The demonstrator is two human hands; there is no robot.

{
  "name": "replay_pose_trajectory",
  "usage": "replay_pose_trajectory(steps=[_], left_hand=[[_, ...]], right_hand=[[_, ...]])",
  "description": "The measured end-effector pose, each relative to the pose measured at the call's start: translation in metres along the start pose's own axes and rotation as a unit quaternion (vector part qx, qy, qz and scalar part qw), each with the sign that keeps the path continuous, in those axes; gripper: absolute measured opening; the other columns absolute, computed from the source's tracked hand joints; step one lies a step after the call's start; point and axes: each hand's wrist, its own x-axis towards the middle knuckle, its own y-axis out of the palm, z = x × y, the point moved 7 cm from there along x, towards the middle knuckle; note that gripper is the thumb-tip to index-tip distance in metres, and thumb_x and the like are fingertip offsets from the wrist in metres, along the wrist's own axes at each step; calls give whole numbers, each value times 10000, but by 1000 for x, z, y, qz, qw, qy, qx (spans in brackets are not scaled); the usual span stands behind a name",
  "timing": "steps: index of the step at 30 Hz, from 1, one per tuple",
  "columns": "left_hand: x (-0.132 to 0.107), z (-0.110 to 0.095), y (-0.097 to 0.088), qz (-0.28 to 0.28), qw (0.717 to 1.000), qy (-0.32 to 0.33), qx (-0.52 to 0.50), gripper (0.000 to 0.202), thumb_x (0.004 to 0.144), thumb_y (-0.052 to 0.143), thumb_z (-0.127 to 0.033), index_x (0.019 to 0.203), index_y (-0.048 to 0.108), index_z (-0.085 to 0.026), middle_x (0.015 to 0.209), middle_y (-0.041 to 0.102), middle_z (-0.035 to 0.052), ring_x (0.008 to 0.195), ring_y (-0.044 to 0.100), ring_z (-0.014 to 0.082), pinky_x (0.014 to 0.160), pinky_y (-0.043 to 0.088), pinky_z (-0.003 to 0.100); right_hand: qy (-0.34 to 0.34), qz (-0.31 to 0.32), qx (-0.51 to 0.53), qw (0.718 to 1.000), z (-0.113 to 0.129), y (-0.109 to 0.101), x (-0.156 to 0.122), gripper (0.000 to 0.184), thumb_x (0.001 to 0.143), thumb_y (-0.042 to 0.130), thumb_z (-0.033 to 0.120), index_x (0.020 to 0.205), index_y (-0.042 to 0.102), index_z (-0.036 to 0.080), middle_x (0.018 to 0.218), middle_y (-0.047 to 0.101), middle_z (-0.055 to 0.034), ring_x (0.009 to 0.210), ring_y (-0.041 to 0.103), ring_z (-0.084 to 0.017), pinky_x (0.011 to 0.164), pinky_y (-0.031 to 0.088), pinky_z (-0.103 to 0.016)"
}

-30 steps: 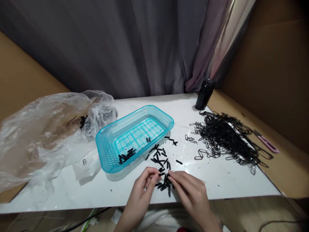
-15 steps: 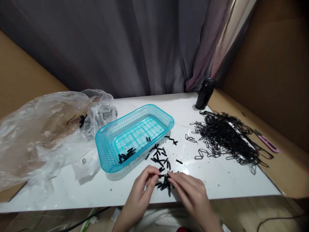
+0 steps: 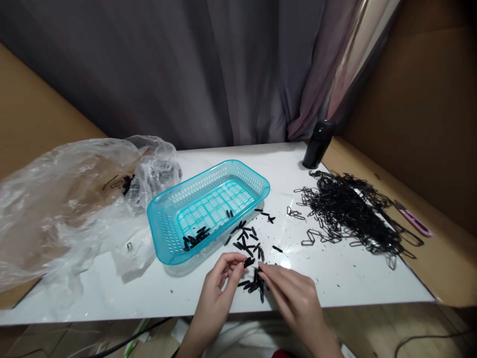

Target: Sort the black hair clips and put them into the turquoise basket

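Both of my hands work low over the white table, close to its front edge. Thumb and fingertips of my left hand (image 3: 222,284) are pinched together beside short black strips; what they hold is too small to make out. Across a small gap, my right hand (image 3: 292,291) also has its fingers pressed together, their tips at a little heap of black strips (image 3: 254,284). Whatever is in that pinch is hidden. More loose black strips (image 3: 244,241) lie scattered between my hands and the blue plastic basket (image 3: 164,252), which has further black strips (image 3: 196,238) inside.
On the right spreads a tangled pile of black wire-like loops (image 3: 350,214), near a pink-handled cutter (image 3: 417,223). A black bottle (image 3: 318,144) stands behind it. A clear plastic bag (image 3: 74,199) covers the left side. Cardboard walls (image 3: 417,89) flank the table (image 3: 145,303).
My left fingertips have shifted slightly up, and the thin dark piece seen at them earlier no longer shows there. My right hand stays nearly in place.
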Motion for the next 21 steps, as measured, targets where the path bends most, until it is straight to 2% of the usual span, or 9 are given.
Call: replay_pose_trajectory(steps=[5,10,17,21], left_hand=[[0,-1,1,3,1000,3,6,298,918,586,-483,992,612,-195,929,651,35,867,661,162,808,535,231],[-1,-2,6,29,999,10,30,287,942,546,-482,979,585,-200,890,638,26,840,624,162,749,491,232],[-6,-2,8,70,996,7,49,280,967,499,-478,995,557,-205,887,626,25,834,590,165,768,447,254],[-6,1,8,84,994,12,65,276,981,484,-473,1005,555,-207,905,636,32,845,573,164,771,433,252]], right_hand=[[26,7,4,1000,-4,2,-1,268,942,559,147,1193,653,167,1061,726,-6,941,699,-58,842,564,-144],[13,30,10,999,-5,6,-3,303,940,556,129,1227,638,181,1061,723,3,928,693,-54,833,554,-150],[29,29,16,999,-6,6,-2,266,951,548,151,1200,629,196,1033,718,16,913,689,-40,827,538,-131],[30,38,12,999,-6,7,0,194,970,505,160,1105,638,198,985,720,19,851,694,-47,775,531,-138]])
